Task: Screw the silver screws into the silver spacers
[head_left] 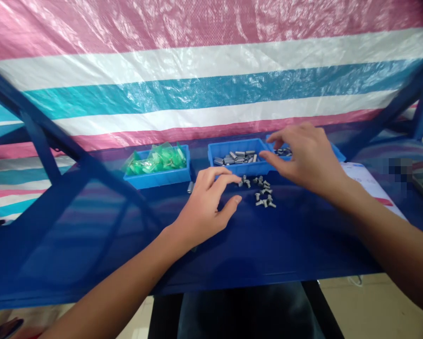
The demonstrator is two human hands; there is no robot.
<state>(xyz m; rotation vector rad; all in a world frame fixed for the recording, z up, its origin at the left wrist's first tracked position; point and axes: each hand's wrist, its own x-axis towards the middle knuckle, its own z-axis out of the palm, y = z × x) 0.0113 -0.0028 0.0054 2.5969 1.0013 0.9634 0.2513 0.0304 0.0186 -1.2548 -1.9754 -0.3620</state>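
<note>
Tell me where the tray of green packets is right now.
In the head view, the tray of green packets sits at the far left of the blue table, left of the tray of metal sleeves and beyond the left hand.

Blue trays (157,179), pink-teal-white striped tarp (211,84)

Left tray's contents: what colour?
Green: small clear-green packets fill the left blue tray, seen best in the head view.
</note>
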